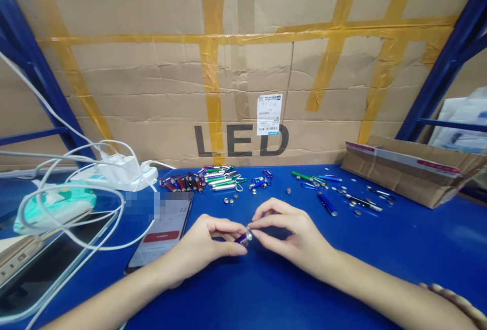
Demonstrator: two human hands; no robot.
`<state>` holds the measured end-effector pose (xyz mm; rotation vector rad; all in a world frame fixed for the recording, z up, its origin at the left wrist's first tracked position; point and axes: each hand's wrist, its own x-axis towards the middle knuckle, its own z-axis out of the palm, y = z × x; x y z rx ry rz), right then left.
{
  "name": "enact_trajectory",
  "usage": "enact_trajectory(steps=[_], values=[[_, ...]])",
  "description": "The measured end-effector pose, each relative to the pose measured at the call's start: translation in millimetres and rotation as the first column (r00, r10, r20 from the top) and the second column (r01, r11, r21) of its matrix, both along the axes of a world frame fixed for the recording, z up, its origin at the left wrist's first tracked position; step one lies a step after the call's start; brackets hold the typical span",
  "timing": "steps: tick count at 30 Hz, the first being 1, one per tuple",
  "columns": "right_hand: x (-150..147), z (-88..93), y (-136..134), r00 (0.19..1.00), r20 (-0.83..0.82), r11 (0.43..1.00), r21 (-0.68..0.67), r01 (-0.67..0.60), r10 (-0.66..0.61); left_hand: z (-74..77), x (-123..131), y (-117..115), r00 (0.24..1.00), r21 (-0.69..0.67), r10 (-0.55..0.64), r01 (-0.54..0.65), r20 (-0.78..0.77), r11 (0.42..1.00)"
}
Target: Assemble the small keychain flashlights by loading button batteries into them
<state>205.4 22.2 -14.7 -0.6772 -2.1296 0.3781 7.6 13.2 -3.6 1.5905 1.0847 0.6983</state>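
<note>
My left hand [207, 249] pinches a small purple keychain flashlight [243, 239] just above the blue table [266, 289]. My right hand [291, 231] meets it from the right, its fingertips pinched on a tiny silver part at the flashlight's metal end. Both hands are closed and touch at the flashlight. Behind them lies a pile of coloured keychain flashlights [205, 180], with loose button cells [230, 199] scattered in front of it.
A phone [163, 236] lies left of my hands, screen lit. White cables and a power strip [122, 173] sit far left beside a teal packet [57, 206]. More flashlight parts [342, 195] lie right. An open carton [411, 168] stands at right, a cardboard wall behind.
</note>
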Motion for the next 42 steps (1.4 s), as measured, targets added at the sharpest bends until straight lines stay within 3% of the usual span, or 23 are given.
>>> enact_trajectory(steps=[4, 7, 18, 25, 33, 42], values=[[-2.4, 1.0, 0.9, 1.0, -0.011, 0.973, -0.227, -0.027, 0.025, -2.0, -0.4, 0.4, 1.0, 0.025, -0.008, 0.008, 0.001, 1.0], [-4.0, 0.3, 1.9, 0.999, -0.029, 0.945, -0.325, -0.023, 0.014, -4.3, -0.1, 0.0, 1.0, 0.025, 0.012, -0.013, 0.015, 1.0], [-4.3, 0.9, 4.1, 0.997, -0.053, 0.909, -0.409, -0.081, 0.065, -3.9, -0.6, -1.0, 0.999, -0.038, 0.031, -0.03, 0.026, 0.999], [-4.1, 2.6, 4.3, 0.996, -0.028, 0.927, -0.364, -0.085, 0.081, -0.2, 0.3, -4.0, 0.998, -0.08, -0.009, 0.014, 0.066, 0.997], [-5.7, -1.9, 4.2, 0.996, -0.076, 0.954, -0.3, 0.013, -0.037, -0.1, -1.9, -0.3, 0.996, -0.105, -0.036, 0.045, 0.078, 0.993], [-2.8, -1.5, -0.1, 0.995, -0.098, 0.999, -0.02, -0.027, 0.025, 0.2, 0.3, -2.6, 0.997, -0.091, -0.045, 0.05, 0.059, 0.995]])
